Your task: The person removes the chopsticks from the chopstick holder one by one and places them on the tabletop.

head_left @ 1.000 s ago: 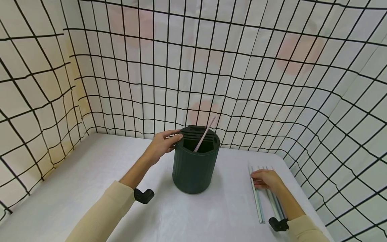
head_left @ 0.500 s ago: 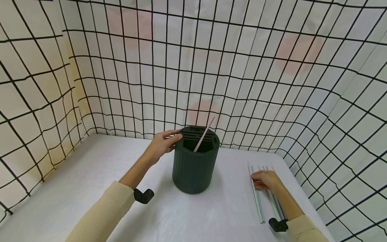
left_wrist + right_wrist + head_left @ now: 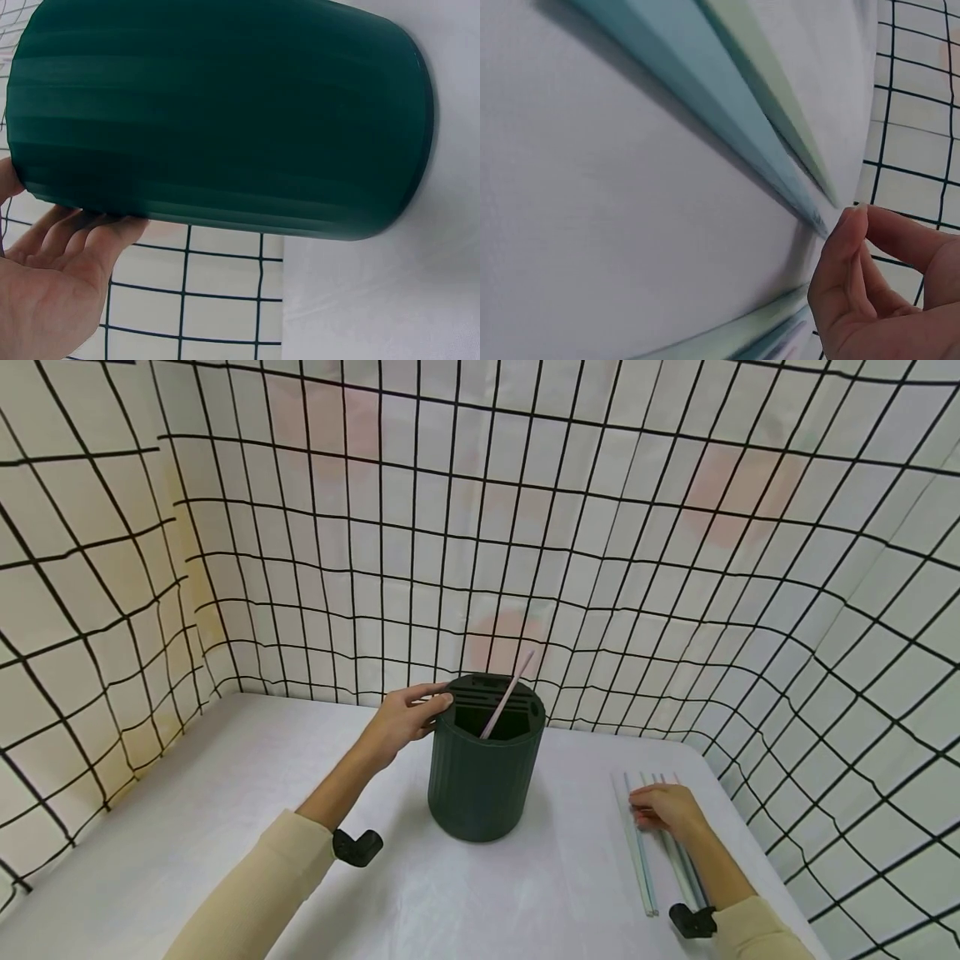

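Observation:
A dark green ribbed utensil holder (image 3: 483,785) stands upright on the white table, its top part slotted. One pink chopstick (image 3: 508,693) leans out of its front opening. My left hand (image 3: 405,718) grips the holder's left rim, thumb on top; in the left wrist view, its fingers press against the ribbed wall (image 3: 225,120). To the right, my right hand (image 3: 667,806) is over the loose chopsticks. The right wrist view shows its thumb and fingertips touching, with nothing visible between them. A blue chopstick (image 3: 727,112) and a pale green chopstick (image 3: 780,97) lie just beyond the fingertips.
More chopsticks (image 3: 678,868) in green and blue lie partly under the right hand and wrist. A black wire grid (image 3: 480,552) encloses the table at the back and sides, close behind the holder. White cloth (image 3: 225,760) covers the table.
My right hand has shifted slightly right, away from the pale green chopstick, whose far end has tipped a little left. The left hand and the holder have stayed put.

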### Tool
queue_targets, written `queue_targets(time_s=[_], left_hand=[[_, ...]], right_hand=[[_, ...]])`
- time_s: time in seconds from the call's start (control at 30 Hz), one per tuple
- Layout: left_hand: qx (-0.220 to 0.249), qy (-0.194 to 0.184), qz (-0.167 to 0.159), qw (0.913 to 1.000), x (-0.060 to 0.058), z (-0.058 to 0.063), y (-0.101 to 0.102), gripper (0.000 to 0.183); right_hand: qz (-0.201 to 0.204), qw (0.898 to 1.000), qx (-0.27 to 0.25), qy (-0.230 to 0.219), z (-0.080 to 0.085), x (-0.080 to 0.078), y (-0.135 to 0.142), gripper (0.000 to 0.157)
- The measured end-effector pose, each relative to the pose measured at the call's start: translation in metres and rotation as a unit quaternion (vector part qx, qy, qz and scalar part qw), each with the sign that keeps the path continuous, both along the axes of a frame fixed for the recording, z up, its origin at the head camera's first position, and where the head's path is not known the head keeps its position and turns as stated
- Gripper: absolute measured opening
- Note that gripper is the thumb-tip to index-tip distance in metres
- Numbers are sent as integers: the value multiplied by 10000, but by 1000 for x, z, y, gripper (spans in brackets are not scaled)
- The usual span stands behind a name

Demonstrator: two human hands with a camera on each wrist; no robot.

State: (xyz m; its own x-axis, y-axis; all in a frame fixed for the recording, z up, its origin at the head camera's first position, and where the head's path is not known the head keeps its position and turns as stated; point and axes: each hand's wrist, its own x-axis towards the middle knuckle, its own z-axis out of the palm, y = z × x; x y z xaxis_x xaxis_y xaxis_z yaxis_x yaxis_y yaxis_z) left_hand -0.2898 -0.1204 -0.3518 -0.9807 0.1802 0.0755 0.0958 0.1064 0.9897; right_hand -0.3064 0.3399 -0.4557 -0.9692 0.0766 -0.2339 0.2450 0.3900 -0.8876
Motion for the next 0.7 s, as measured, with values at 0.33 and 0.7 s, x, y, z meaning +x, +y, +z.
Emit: queue_targets(time_s=[0.33, 0.7], left_hand=[[-19, 25, 0, 10000, 0, 1, 0, 54], [-36, 37, -14, 10000, -1, -1, 1, 54]], right_hand=[[321, 9942, 543, 871, 60, 1, -43, 42], [1402, 9736, 391, 1760, 162, 26, -152, 37]])
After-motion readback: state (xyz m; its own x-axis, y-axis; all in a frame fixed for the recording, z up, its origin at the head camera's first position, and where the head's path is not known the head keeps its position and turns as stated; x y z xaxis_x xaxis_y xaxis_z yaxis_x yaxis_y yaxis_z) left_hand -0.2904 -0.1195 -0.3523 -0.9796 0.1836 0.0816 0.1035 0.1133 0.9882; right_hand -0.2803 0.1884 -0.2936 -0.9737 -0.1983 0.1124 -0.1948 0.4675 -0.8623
